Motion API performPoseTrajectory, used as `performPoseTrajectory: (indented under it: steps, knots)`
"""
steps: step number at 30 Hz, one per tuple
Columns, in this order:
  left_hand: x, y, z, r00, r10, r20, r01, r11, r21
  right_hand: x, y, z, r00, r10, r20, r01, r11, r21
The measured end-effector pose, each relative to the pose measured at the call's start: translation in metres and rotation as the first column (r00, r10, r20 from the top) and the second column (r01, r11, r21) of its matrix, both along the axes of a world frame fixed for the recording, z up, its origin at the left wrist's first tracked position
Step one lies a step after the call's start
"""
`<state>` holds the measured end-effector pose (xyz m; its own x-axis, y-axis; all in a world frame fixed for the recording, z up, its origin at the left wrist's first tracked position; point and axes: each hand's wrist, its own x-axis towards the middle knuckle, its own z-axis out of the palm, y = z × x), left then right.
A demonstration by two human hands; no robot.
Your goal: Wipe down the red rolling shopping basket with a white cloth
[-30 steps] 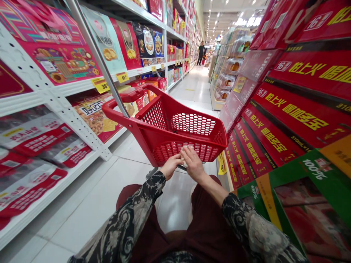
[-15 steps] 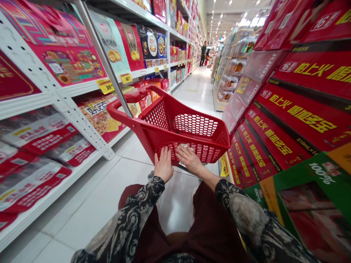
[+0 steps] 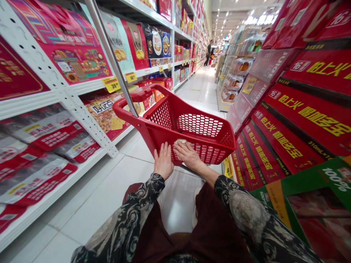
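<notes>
A red plastic shopping basket [image 3: 192,128] stands tilted in the aisle in front of me, its handle raised at the far left. My left hand [image 3: 163,160] lies flat with fingers stretched against the basket's near wall. My right hand [image 3: 187,155] presses a small pale cloth [image 3: 179,142] against the same wall, fingers spread over it. Both patterned sleeves reach forward over dark red trousers.
White shelving [image 3: 68,91] with red gift boxes and yellow price tags lines the left. Stacked red drink cartons [image 3: 296,109] and green boxes [image 3: 315,197] crowd the right. The white tiled aisle [image 3: 197,87] runs ahead; a person [image 3: 208,52] stands far down it.
My left hand went from curled beside the right hand to flat on the basket wall. My right hand and the cloth moved up the wall. The view shifted slightly.
</notes>
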<state>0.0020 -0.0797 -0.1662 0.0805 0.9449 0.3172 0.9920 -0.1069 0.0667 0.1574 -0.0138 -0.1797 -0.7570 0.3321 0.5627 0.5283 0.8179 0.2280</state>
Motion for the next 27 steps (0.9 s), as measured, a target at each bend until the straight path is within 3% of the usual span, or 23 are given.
performPoseTrajectory:
  steps: [3,5,11,14,20,22,24,27]
  knots:
    - [-0.004,-0.004,-0.006,1.0,-0.009,-0.016,0.009,1.0,-0.002,0.002,-0.007,-0.019,0.997,0.027,0.07,-0.024,0.999,-0.034]
    - [-0.008,-0.004,-0.009,1.0,-0.005,-0.018,0.005,1.0,0.001,-0.001,-0.012,-0.019,0.995,0.062,0.081,-0.06,0.998,-0.028]
    - [-0.016,0.006,0.005,0.998,0.052,0.026,-0.053,0.997,0.05,-0.029,-0.007,0.031,0.991,0.033,-0.129,-0.026,0.998,0.056]
    - [-0.019,0.009,0.013,0.997,0.076,0.033,-0.078,0.995,0.056,-0.038,0.003,0.04,0.99,-0.004,-0.138,0.014,0.997,0.072]
    - [-0.028,0.001,0.003,0.996,0.086,0.007,-0.087,0.995,0.055,-0.031,0.003,-0.001,0.998,0.058,0.04,-0.058,0.998,-0.005]
    - [-0.033,-0.002,0.0,0.995,0.096,0.007,-0.096,0.994,0.057,-0.031,-0.002,-0.007,0.994,0.094,0.058,-0.093,0.995,-0.023]
    - [-0.038,-0.003,0.001,0.994,0.108,0.014,-0.108,0.992,0.059,-0.037,-0.006,0.0,0.992,0.123,0.028,-0.122,0.992,-0.017]
    - [-0.044,-0.002,0.01,0.992,0.121,0.034,-0.123,0.99,0.065,-0.054,-0.005,0.03,0.989,0.116,-0.095,-0.115,0.993,0.011]
